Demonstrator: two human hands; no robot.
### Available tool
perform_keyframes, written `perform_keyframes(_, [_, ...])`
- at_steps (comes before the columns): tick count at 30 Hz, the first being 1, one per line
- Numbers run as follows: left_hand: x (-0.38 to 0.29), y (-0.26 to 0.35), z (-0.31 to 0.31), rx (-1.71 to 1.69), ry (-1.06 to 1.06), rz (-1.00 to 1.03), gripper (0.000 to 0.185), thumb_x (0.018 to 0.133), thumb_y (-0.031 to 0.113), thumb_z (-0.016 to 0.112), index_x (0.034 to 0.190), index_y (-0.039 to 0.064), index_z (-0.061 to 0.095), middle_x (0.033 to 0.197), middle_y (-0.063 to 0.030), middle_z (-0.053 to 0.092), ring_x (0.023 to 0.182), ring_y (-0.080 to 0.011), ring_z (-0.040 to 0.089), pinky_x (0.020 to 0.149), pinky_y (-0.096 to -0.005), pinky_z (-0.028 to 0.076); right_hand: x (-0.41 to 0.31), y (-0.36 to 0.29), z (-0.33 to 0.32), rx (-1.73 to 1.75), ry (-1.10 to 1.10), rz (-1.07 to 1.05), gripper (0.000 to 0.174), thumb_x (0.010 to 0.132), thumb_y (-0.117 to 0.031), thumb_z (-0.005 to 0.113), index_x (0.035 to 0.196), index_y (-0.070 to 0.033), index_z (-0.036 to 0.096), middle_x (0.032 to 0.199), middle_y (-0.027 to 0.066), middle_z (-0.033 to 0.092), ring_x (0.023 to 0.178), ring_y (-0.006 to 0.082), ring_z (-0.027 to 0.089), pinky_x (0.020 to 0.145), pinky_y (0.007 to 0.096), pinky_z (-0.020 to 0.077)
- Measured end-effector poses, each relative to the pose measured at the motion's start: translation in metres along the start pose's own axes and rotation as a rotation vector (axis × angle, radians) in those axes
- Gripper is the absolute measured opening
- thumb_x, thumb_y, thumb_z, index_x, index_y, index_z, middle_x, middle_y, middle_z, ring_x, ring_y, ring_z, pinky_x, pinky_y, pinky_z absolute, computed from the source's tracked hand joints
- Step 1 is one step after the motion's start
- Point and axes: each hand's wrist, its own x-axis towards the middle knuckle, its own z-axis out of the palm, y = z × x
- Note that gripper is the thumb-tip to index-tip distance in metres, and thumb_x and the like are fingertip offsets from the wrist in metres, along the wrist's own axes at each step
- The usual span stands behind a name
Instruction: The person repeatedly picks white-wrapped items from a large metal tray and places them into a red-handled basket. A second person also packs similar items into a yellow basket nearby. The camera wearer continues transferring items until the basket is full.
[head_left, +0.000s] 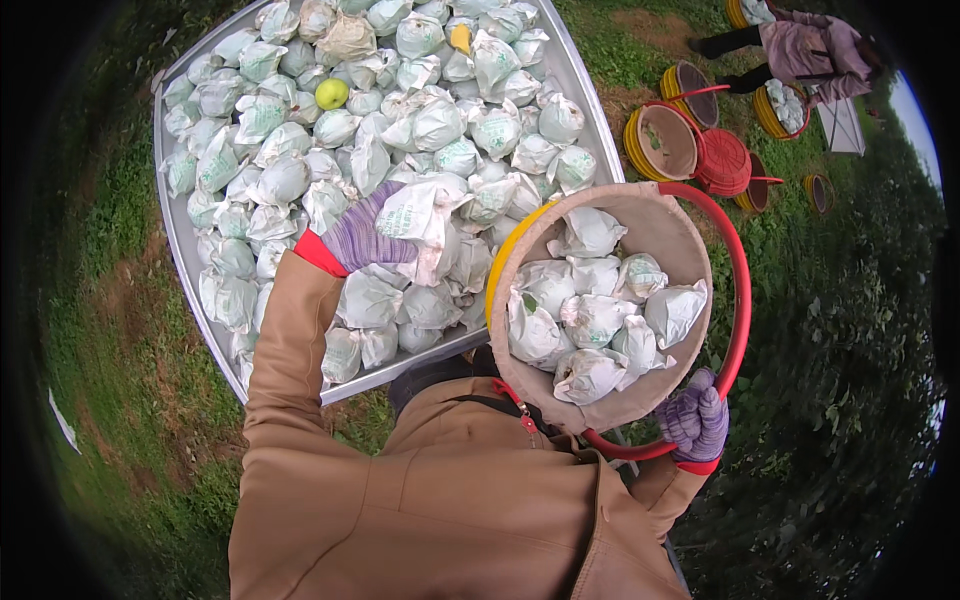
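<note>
My left hand (371, 232), in a purple knit glove, grips a white paper-bagged fruit (426, 225) over a metal cart bed (600, 127) heaped with similar bagged fruit. A bare green apple (331, 94) lies among them. My right hand (696, 416), gloved the same way, is closed around the red handle (739, 300) of a round, cloth-lined bucket (682, 232). The bucket tilts at the near right corner of the cart bed, with several bagged fruits (600, 320) inside. My left fingertips are partly hidden by the bag.
At the upper right a person (814, 49) bends beside a bucket of bagged fruit (785, 109). Other lined buckets (664, 142) and a red basket (725, 161) stand on the grass near them. Dark leafy trees (832, 337) rise at the right.
</note>
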Motion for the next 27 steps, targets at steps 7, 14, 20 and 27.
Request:
perform_keyframes(7, [0.023,-0.156,0.057,0.329,0.382,-0.277,0.085,0.052,0.025,0.086,0.120,-0.002,0.042,0.100,-0.0105,0.060,0.092,-0.0201,0.058,0.081,-0.0295,0.047,0.005,-0.004,0.003,-0.055,-0.144,-0.026,0.022,0.096,-0.026,0.040,0.083,-0.009,0.040,0.041,-0.0073,0.030,0.027,0.0056,0.027,0.032,0.0232,0.0317])
perform_keyframes(14, [0.051,-0.112,0.061,1.042,0.554,-0.229,0.077,0.056,0.038,0.076,0.117,0.003,0.048,0.112,-0.0193,0.053,0.104,-0.0326,0.052,0.092,-0.0385,0.040,-0.035,0.008,-0.008,0.107,-0.025,-0.145,0.021,0.095,-0.024,0.042,0.079,-0.010,0.040,0.040,-0.0076,0.029,0.028,0.0048,0.025,0.034,0.0234,0.0295])
perform_keyframes(20, [0.129,-0.090,0.054,1.351,0.280,-0.172,0.076,0.062,0.040,0.073,0.123,0.006,0.045,0.119,-0.0206,0.049,0.110,-0.0348,0.048,0.096,-0.0400,0.035,-0.053,0.012,-0.003,0.116,0.065,-0.184,0.024,0.091,-0.025,0.048,0.075,-0.011,0.037,0.041,-0.0071,0.030,0.030,0.0057,0.025,0.035,0.0234,0.0287])
perform_keyframes(27, [0.221,-0.150,0.067,1.538,0.031,-0.313,0.066,0.067,0.028,0.071,0.125,0.009,0.046,0.126,-0.0142,0.046,0.116,-0.0318,0.045,0.094,-0.0425,0.039,-0.082,0.018,0.004,0.133,0.190,-0.294,0.023,0.090,-0.025,0.051,0.076,-0.011,0.039,0.041,-0.0065,0.029,0.030,0.0063,0.024,0.034,0.0237,0.0266])
